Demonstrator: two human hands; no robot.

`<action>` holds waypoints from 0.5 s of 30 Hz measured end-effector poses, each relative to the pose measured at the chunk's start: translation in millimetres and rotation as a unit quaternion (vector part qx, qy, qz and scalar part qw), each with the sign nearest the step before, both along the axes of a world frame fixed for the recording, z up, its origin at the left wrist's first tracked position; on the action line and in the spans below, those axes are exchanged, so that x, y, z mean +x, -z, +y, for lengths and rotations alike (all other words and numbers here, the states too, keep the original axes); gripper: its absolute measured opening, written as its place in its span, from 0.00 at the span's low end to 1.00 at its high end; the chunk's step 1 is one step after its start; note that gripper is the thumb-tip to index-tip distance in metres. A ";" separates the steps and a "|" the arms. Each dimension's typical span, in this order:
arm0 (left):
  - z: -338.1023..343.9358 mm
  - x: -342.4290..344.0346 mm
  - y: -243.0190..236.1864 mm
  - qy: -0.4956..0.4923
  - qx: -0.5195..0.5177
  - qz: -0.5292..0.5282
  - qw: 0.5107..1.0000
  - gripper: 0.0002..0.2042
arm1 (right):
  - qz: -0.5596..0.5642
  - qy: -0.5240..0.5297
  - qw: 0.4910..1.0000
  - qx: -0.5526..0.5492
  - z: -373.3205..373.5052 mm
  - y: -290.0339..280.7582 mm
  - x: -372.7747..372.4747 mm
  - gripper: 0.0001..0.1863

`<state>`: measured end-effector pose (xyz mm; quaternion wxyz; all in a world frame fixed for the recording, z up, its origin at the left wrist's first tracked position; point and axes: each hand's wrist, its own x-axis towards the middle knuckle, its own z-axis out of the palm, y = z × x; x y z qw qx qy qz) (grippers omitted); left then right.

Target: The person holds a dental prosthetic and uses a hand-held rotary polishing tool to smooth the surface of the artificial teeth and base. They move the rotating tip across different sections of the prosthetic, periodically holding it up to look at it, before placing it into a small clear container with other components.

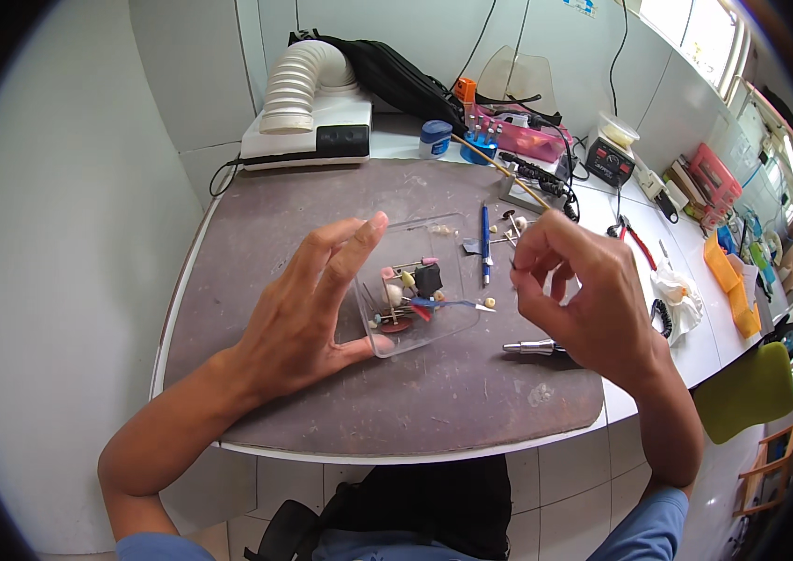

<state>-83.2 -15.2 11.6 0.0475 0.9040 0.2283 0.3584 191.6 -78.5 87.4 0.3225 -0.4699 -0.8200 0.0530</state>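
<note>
My left hand (298, 294) is spread along the left side of a clear plastic box (457, 329), its thumb at the near left corner and its fingers stretched past the far one. Inside the box lie several small rotary bits and polishing tips (395, 294), a black block (427, 280) and a blue-handled strip with a pale tip (457, 303). To the right, my right hand (588, 294) is raised above the mat, thumb and index finger pinched together. A tiny dark bit shows at the fingertips, too small to name.
A blue pen-like tool (485, 245) and loose bits (512, 227) lie beyond the box. A silver-tipped handpiece (532, 347) rests near my right hand. At the back stand a white unit with a ribbed hose (308, 84), a blue jar (435, 139) and a pink tray (535, 142).
</note>
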 end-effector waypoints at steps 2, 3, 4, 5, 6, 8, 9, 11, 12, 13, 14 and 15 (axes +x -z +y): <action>0.0 0.5 0.6 -0.008 0.002 0.001 1.000 0.57 | -0.031 0.014 0.999 0.006 -6.7 10.6 6.0 0.09; 0.1 0.8 1.2 -0.008 0.002 0.003 1.000 0.57 | -0.064 0.026 0.998 0.011 -10.0 15.2 8.3 0.09; 0.4 1.2 0.9 -0.008 0.005 0.002 1.000 0.57 | -0.090 0.029 0.996 0.003 -14.7 15.4 10.0 0.12; 0.4 1.6 0.8 -0.008 0.009 0.001 1.000 0.57 | -0.088 0.030 0.996 0.004 -17.1 17.1 11.1 0.12; 0.1 1.9 0.7 -0.008 0.010 0.003 1.000 0.57 | -0.084 0.018 0.996 -0.011 -18.4 19.4 11.5 0.14; -0.7 2.8 0.3 -0.014 0.009 0.005 1.000 0.57 | -0.076 -0.006 0.996 -0.042 -19.9 19.4 10.6 0.18; -0.8 2.7 0.6 -0.015 0.011 0.006 1.000 0.57 | -0.075 -0.006 0.996 -0.040 -18.1 21.5 8.7 0.18; -0.7 3.2 1.1 -0.020 0.006 0.007 1.000 0.58 | -0.084 0.000 0.996 -0.002 -12.2 29.5 5.4 0.12; -0.9 3.7 1.0 -0.019 0.008 0.008 1.000 0.58 | -0.083 0.001 0.997 0.000 -9.3 30.9 4.4 0.12; -1.2 4.1 0.8 -0.018 0.007 0.007 1.000 0.58 | -0.087 -0.007 0.996 -0.010 -5.5 31.2 3.5 0.09; -1.2 4.4 0.2 -0.018 0.006 0.006 1.000 0.58 | -0.092 -0.016 0.995 -0.019 -2.0 30.5 2.4 0.07; -1.0 4.7 -0.9 -0.017 0.008 0.006 1.000 0.58 | -0.091 -0.015 0.996 -0.017 0.7 29.3 0.9 0.07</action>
